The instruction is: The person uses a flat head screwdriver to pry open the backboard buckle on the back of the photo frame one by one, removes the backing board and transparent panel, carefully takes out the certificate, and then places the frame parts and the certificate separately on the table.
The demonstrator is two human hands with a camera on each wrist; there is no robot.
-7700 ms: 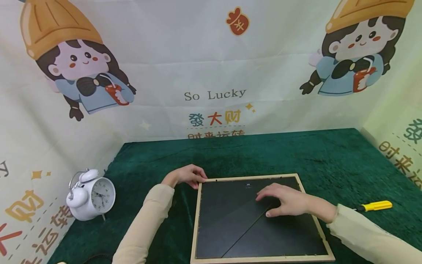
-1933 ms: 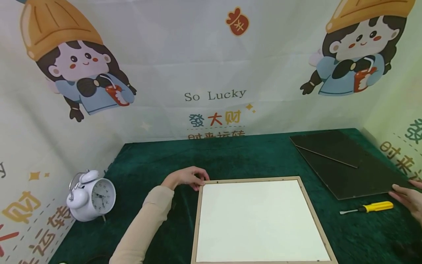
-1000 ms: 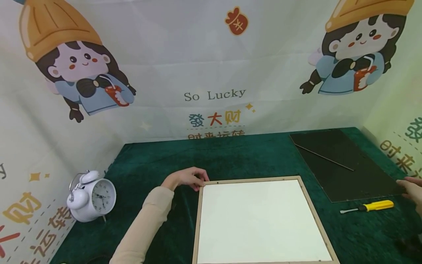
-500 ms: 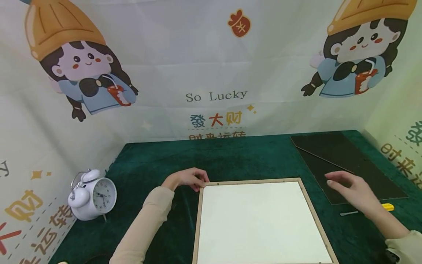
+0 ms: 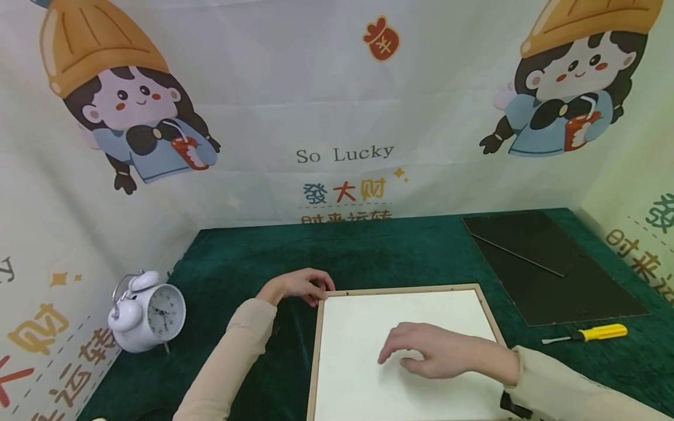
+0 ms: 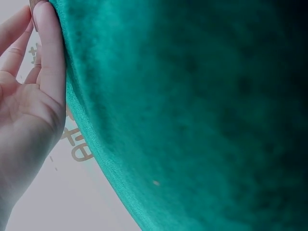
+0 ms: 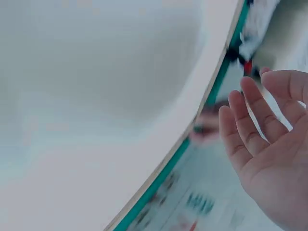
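Observation:
A light wooden picture frame [image 5: 316, 362] lies on the green cloth, and a white sheet [image 5: 358, 333] fills it. My left hand [image 5: 301, 285] pinches the frame's far left corner between thumb and fingers. In the left wrist view, a bit of the frame's wood [image 6: 34, 17] shows between the fingertips. Over the middle of the white sheet hovers my right hand [image 5: 439, 354], fingers loosely bent and holding nothing. The right wrist view shows that hand's fingers [image 7: 252, 122] spread and relaxed. At the back right lies the black backing board [image 5: 547, 292], its thin stand strip [image 5: 518, 255] slanting across it.
A yellow-handled screwdriver [image 5: 602, 332] lies right of the frame, in front of the backing board. On the left stands a white twin-bell alarm clock [image 5: 147, 316]. Printed fabric walls [image 5: 253, 140] enclose the back and sides of the green cloth [image 5: 400, 251].
The black backing board has come out of the frame and been laid at back right, uncovering the white sheet. My right hand has let go of it and moved left over the sheet.

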